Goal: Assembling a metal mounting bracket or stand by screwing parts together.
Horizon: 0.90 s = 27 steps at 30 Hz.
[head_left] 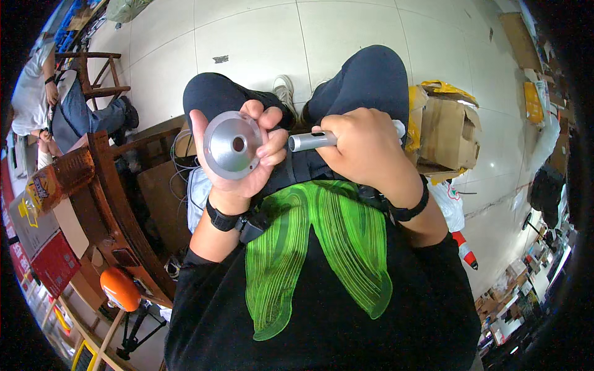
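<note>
Pale floor tiles (247, 37) with thin seams lie beside the box (448, 133); light glints off them to its right. Well left of the box stand a wooden chair (106, 92) and brown furniture (106, 185). Far right of it, cartons (518, 40) and clutter (537, 285) crowd the edge.

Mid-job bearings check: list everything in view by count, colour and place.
Flared metal disc: one, silver, left of centre
Metal tube: one, silver, centre
Cardboard box: one, brown, floor right
Wooden chair: one, brown, upper left
Rounded object: one, orange, lower left
Co-worker: one, white top, upper left
Small clutter: uncountable, mixed, lower right
Wristbands: two, black, wrists
Trousers: one pair, dark, upper centre
Left grip: one, bare, holding disc
Right grip: one, bare, holding tube
</note>
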{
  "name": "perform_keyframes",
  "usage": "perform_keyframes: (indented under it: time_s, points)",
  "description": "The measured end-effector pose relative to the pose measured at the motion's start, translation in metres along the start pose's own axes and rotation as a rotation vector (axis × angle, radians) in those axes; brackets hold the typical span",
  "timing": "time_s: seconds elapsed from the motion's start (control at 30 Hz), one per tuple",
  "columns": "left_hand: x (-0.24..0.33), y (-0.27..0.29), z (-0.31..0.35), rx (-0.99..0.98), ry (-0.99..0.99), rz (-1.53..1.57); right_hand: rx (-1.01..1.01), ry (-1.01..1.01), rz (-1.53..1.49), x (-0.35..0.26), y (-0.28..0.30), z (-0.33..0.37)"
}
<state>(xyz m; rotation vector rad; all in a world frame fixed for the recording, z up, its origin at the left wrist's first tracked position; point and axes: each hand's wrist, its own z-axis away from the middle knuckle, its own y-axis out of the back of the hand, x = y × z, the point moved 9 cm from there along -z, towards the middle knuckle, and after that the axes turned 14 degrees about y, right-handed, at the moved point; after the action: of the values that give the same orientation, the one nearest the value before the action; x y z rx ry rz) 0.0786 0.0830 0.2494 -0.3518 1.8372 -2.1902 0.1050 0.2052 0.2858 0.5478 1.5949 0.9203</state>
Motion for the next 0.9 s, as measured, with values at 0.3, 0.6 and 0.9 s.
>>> perform_keyframes:
  time_s: [0.3,0.6,0.9]
  points:
    - [0.01,0.014,0.001,0.175,-0.11,-0.038,-0.036,-0.021,0.047,0.004,-0.005,-0.001]
    - [0.008,-0.027,-0.005,0.414,-0.426,-1.099,0.009,0.0,0.149,-0.007,-0.007,-0.007]
    - [0.008,-0.042,0.001,0.49,-0.608,-1.515,0.049,-0.012,0.253,-0.015,0.002,-0.003]
